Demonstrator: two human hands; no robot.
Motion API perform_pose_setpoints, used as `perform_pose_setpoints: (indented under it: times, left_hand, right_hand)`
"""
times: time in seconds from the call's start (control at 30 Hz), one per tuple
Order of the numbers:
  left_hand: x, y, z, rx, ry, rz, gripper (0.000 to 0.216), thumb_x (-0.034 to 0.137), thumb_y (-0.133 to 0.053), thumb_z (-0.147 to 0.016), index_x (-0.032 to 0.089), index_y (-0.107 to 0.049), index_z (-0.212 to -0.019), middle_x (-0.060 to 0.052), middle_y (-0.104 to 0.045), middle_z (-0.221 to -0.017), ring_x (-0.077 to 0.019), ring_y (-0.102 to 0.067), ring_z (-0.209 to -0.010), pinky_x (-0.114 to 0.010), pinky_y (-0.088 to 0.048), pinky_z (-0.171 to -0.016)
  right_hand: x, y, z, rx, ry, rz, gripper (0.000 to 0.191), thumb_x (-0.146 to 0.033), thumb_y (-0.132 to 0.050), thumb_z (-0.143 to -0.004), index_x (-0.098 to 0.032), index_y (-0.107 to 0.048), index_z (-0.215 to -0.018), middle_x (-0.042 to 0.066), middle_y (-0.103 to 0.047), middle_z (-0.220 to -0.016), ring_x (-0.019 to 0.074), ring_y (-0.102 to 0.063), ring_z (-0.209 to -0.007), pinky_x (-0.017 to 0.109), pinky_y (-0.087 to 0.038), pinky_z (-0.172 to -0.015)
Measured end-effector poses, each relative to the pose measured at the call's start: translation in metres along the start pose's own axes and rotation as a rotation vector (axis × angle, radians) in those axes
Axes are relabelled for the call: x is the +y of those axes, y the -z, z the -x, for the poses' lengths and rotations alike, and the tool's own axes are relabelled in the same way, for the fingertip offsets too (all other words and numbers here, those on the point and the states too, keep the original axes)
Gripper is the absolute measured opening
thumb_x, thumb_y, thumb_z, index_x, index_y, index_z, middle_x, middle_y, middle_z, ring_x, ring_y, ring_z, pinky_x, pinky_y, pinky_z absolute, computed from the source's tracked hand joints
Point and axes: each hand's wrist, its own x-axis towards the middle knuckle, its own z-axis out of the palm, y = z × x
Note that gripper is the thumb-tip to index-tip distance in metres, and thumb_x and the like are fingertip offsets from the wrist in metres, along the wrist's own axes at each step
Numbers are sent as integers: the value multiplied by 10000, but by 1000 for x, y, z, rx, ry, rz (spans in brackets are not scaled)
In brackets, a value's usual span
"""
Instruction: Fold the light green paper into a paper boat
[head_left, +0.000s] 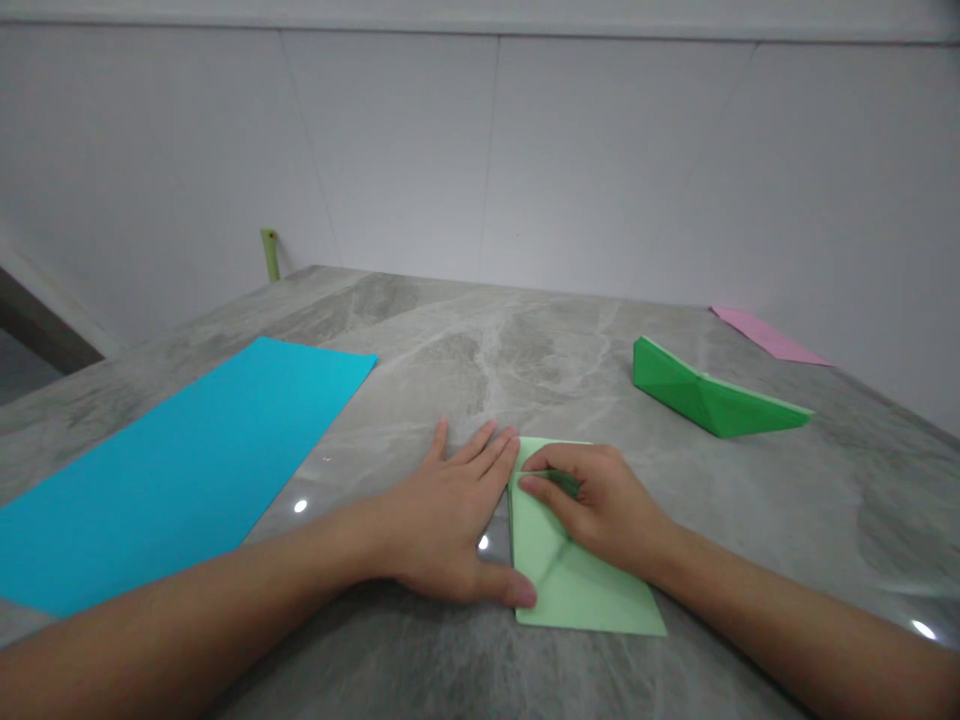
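Pale paper [600, 595]: flat on the table [517, 350], in front of the person, long axis seemingly pointing away
Left hand [454, 525]: fingers spread, thumb on the near left corner, index tip by the far left corner
Right hand [611, 500]: over the paper, thumb and index pinching the upper layer's edge, just beside the left index
Nearer hand: neither; both touch it
Farther off: blue sheet [172, 470] left, green boat [712, 400] right

light-green sheet [592, 595]: matt paper | blue sheet [195, 470]: smooth paper | tabletop [450, 340]: glossy, stone-like | wall [405, 150]: smooth, possibly plastic
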Motion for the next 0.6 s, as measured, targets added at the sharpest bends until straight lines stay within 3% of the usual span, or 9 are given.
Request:
perform_pose_setpoints:
  times: [0.43,0.6]
  left_hand:
    - [2,2,0,6,35,30,1203,754,-549,-627,65,-56,-1481,-213,-13,-1530,-391,31,-1407,-672,127,-1034]
    - [-5,4,1,10,29,124,909,698,-356,-825,146,-75,-1490,-147,-66,-1547,-326,-18,-1424,-637,74,-1075]
  right_hand:
    - [1,-1,-1,30,-8,-18,110,-258,-586,-847,-201,-666,-797,-9,-691,-728,146,-620,-677,255,-424,-654]
    - [2,-1,0,53,-23,-9,111,-259,-593,-840,-206,-672,-783,-9,-698,-736,145,-622,-667,253,-424,-640]
